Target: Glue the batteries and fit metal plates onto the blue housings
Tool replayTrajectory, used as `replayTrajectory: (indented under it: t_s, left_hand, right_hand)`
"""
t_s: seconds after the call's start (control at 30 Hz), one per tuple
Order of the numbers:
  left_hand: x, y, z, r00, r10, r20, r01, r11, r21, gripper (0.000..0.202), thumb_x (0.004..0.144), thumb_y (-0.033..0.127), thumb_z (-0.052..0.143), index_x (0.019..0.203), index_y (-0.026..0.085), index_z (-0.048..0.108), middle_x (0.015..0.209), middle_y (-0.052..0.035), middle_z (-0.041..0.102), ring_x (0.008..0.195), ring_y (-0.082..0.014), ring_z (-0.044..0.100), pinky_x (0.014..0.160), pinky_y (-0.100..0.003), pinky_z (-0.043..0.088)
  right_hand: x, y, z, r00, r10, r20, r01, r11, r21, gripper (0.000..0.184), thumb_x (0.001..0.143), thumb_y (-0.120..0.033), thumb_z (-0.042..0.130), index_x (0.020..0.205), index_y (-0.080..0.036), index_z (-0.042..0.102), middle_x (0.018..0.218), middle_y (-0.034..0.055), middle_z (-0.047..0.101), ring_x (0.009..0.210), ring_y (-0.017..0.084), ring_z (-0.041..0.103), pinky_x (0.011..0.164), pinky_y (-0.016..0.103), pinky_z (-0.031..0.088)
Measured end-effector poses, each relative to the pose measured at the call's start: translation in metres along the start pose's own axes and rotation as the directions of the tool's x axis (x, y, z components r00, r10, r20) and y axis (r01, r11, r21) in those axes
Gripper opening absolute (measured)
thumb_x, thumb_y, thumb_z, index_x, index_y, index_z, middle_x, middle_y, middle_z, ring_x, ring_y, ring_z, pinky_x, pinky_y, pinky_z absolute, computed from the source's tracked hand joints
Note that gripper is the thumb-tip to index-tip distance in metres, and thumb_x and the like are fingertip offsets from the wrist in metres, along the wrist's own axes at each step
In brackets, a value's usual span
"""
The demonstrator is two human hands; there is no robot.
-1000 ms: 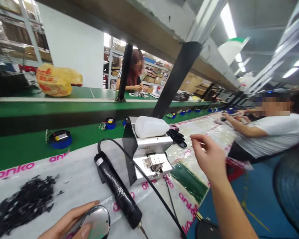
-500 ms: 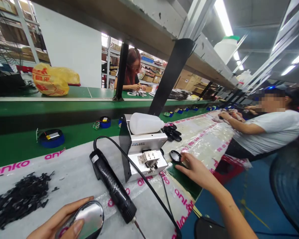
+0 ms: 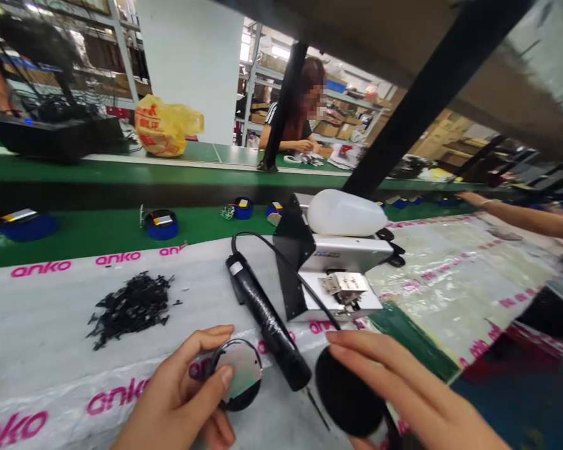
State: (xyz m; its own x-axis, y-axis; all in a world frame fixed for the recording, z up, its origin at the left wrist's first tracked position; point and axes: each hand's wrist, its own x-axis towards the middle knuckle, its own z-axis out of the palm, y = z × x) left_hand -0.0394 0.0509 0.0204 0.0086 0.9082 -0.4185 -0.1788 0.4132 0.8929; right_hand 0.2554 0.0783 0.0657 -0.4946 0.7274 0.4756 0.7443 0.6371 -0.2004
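Observation:
My left hand point(image 3: 182, 397) is closed round a small round mirror-faced disc point(image 3: 238, 375) with a black rim, thumb on its edge. My right hand point(image 3: 403, 390) holds a round black cover point(image 3: 346, 397) low at the front, fingers lying over its top. Between the two discs lies a black electric screwdriver point(image 3: 265, 319), its tip pointing toward me and its cable looping back. Just behind stands a small metal feeder machine point(image 3: 342, 275) with a white plastic bottle point(image 3: 344, 214) lying on top.
A heap of small black parts point(image 3: 131, 306) lies on the plastic-covered bench to the left. Blue round units point(image 3: 161, 224) ride the green conveyor point(image 3: 75, 234) behind. A yellow bag point(image 3: 164, 128) sits on the far bench. One person works opposite, and another person's arm point(image 3: 520, 215) reaches in at right.
My right hand picked up the black cover from beside the machine and brought it to the front near my left hand. My view swung left and down.

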Motion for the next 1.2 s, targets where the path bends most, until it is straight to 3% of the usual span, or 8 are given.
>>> replayTrajectory:
  t_s: [0.1, 0.3, 0.5, 0.67, 0.83, 1.0, 1.1, 1.2]
  left_hand:
    - [0.002, 0.001, -0.005, 0.997, 0.011, 0.082, -0.008, 0.999, -0.034, 0.072, 0.072, 0.064, 0.078, 0.118, 0.015, 0.052, 0.100, -0.0117, 0.071, 0.045, -0.0140, 0.064, 0.042, -0.021, 0.048]
    - [0.005, 0.004, -0.010, 0.981, -0.003, 0.192, 0.005, 1.000, -0.011, 0.053, 0.086, 0.052, 0.069, 0.118, 0.015, 0.047, 0.056, 0.0031, 0.057, 0.051, -0.0163, 0.066, 0.046, -0.017, 0.047]
    - [0.006, 0.000, -0.012, 0.974, -0.013, 0.228, 0.013, 1.000, 0.000, 0.046, 0.089, 0.047, 0.065, 0.116, 0.017, 0.043, 0.055, 0.0010, 0.060, 0.053, -0.0178, 0.067, 0.046, -0.018, 0.047]
    - [0.006, 0.002, -0.012, 0.974, -0.017, 0.225, 0.022, 1.000, -0.018, 0.045, 0.089, 0.047, 0.066, 0.115, 0.018, 0.043, 0.056, 0.0016, 0.060, 0.053, -0.0178, 0.066, 0.047, -0.019, 0.047]
    - [0.006, 0.003, -0.012, 0.967, 0.010, 0.254, 0.001, 0.999, -0.044, 0.044, 0.090, 0.046, 0.065, 0.114, 0.018, 0.042, 0.058, 0.0022, 0.060, 0.054, -0.0172, 0.067, 0.048, -0.019, 0.049]
    - [0.006, -0.001, -0.010, 0.968, 0.020, 0.252, 0.009, 0.993, -0.116, 0.045, 0.087, 0.046, 0.069, 0.111, 0.019, 0.042, 0.059, 0.0046, 0.058, 0.051, -0.0156, 0.066, 0.048, -0.018, 0.050]
    - [0.008, -0.008, -0.011, 0.961, 0.050, 0.272, 0.000, 0.983, -0.183, 0.051, 0.086, 0.050, 0.072, 0.115, 0.018, 0.045, 0.065, 0.0008, 0.064, 0.051, -0.0153, 0.067, 0.048, -0.019, 0.052]
    - [0.011, -0.015, -0.019, 0.934, 0.080, 0.348, 0.034, 0.950, -0.310, 0.060, 0.088, 0.049, 0.072, 0.132, 0.015, 0.053, 0.073, -0.0059, 0.072, 0.062, -0.0162, 0.072, 0.061, -0.022, 0.058]
  right_hand:
    - [0.010, -0.010, 0.024, 0.999, 0.028, 0.040, -0.032, 0.995, 0.096, 0.068, 0.084, -0.053, 0.068, 0.144, -0.023, 0.055, 0.132, 0.0115, 0.058, 0.135, 0.030, 0.050, 0.109, 0.038, 0.052]
    - [0.030, -0.023, 0.047, 0.996, -0.046, 0.078, 0.033, 0.986, 0.165, 0.072, 0.082, -0.055, 0.069, 0.145, -0.022, 0.054, 0.131, 0.0121, 0.058, 0.135, 0.030, 0.050, 0.109, 0.037, 0.052]
    - [0.040, -0.035, 0.060, 0.969, -0.232, 0.090, 0.225, 0.971, 0.082, 0.063, 0.092, -0.044, 0.061, 0.147, -0.021, 0.044, 0.137, 0.0060, 0.056, 0.131, 0.015, 0.054, 0.111, 0.021, 0.047]
    - [0.042, -0.037, 0.063, 0.956, -0.261, 0.136, 0.253, 0.965, 0.070, 0.060, 0.097, -0.042, 0.054, 0.151, -0.022, 0.036, 0.145, -0.0004, 0.049, 0.137, 0.005, 0.047, 0.107, 0.007, 0.042]
    - [0.048, -0.043, 0.060, 0.930, -0.358, 0.090, 0.354, 0.934, 0.058, 0.048, 0.102, -0.037, 0.049, 0.144, -0.016, 0.040, 0.143, 0.0048, 0.051, 0.138, 0.004, 0.046, 0.115, 0.008, 0.034]
    - [0.051, -0.045, 0.061, 0.931, -0.348, 0.108, 0.339, 0.936, 0.093, 0.049, 0.100, -0.036, 0.052, 0.144, -0.018, 0.040, 0.141, 0.0040, 0.053, 0.136, 0.005, 0.049, 0.115, 0.010, 0.035]
    - [0.057, -0.048, 0.062, 0.904, -0.396, 0.159, 0.388, 0.918, 0.084, 0.047, 0.103, -0.036, 0.049, 0.145, -0.018, 0.040, 0.144, 0.0010, 0.051, 0.138, 0.002, 0.045, 0.115, 0.007, 0.032]
    - [0.066, -0.052, 0.064, 0.868, -0.431, 0.244, 0.430, 0.901, 0.062, 0.047, 0.106, -0.041, 0.043, 0.148, -0.020, 0.039, 0.148, -0.0027, 0.046, 0.136, -0.001, 0.046, 0.112, 0.004, 0.033]
